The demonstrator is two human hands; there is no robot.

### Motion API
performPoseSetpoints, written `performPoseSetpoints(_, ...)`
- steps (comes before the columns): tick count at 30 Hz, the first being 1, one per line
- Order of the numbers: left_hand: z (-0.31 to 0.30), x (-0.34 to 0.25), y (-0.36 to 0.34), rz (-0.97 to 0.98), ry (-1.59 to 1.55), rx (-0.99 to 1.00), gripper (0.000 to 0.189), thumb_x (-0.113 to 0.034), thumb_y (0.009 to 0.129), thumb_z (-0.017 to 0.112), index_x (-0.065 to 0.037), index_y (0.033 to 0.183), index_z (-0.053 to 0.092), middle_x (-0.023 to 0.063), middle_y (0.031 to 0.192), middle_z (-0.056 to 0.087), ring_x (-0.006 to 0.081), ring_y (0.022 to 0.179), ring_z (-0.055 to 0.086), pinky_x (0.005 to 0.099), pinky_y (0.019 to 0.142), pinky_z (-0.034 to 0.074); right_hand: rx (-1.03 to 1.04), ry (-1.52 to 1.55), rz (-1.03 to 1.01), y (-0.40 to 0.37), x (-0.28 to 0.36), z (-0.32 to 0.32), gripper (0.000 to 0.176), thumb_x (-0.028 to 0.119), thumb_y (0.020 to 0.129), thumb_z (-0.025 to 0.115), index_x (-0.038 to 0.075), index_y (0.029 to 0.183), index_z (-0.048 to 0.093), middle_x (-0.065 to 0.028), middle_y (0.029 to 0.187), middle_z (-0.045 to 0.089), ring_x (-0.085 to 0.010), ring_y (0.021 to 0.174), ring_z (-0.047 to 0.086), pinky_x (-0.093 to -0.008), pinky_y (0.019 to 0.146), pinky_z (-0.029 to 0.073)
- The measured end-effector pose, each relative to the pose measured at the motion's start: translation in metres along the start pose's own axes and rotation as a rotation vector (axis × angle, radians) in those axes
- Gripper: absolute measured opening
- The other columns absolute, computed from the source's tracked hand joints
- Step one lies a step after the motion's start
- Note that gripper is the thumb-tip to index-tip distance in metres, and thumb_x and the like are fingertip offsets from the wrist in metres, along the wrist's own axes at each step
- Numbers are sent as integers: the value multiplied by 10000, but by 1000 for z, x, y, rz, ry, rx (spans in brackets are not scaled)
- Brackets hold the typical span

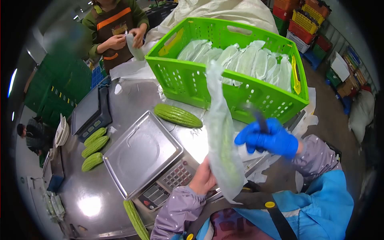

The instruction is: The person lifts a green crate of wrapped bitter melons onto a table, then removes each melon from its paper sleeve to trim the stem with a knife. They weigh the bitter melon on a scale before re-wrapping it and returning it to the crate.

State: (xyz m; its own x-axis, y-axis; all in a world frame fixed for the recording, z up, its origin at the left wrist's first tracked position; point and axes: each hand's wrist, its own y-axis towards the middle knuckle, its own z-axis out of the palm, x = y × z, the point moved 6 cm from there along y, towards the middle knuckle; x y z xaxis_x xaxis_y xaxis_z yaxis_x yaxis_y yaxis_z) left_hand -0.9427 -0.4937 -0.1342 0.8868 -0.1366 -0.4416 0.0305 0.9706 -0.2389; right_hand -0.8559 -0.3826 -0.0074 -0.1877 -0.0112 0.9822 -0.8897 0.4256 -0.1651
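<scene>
My bare left hand (203, 177) is closed around the lower side of a thin white bag (224, 148) with a green bitter melon inside. The bag stands upright, its loose top reaching in front of the crate. My right hand (272, 140), in a blue glove, is closed on a dark-handled tool (261, 121) whose far end is blurred. It is just right of the bag, apart from it. A bare bitter melon (178, 115) lies behind the metal-topped scale (144, 150), and another bitter melon (135, 219) lies at its front left.
A green crate (192, 82) holds several bagged melons (252, 60). Three bitter melons (95, 147) lie on the steel table (90, 190) near a second scale (90, 112). Across the table, a person in a brown apron (114, 30) holds a bagged melon (135, 47). Stacked crates (302, 24) stand at the back right.
</scene>
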Motion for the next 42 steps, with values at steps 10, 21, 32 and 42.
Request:
performPoseSetpoints(10, 15, -37, -23, -8, -529, 418, 702, -431, 820, 433, -14, 1326, 184, 42, 712, 401, 162, 672, 374, 288, 618, 331, -87, 43, 79, 20, -28, -2, 191, 208, 851, 552, 51, 931, 627, -29, 626, 560, -33, 460, 430, -168, 400, 328)
performPoseSetpoints(21, -6, -32, -35, -53, -483, 539, 525, -463, 830, 405, 3, 1068, 434, 66, 668, 397, 185, 564, 399, 293, 482, 375, -283, 165, 74, 83, -14, 4, 281, 304, 779, 637, 37, 843, 578, -6, 601, 506, -50, 451, 424, -191, 409, 340)
performPoseSetpoints(32, -33, -21, -33, 7, -258, 122, 719, -634, 772, 394, -171, 1316, 315, 157, 1297, 326, 394, 1045, 386, 519, 749, 420, -615, -203, -439, 36, 132, 14, 240, 138, 795, 593, 4, 994, 584, -60, 857, 620, -124, 762, 601, -250, 689, 480)
performPoseSetpoints(42, -9, -4, -9, -34, -54, 261, 815, -628, 755, 470, -115, 1339, 227, 129, 1314, 314, 307, 1159, 374, 475, 850, 393, -708, -215, -843, -5, 167, -9, 249, 147, 805, 575, 5, 1008, 591, -84, 916, 620, -135, 835, 594, -254, 743, 467)
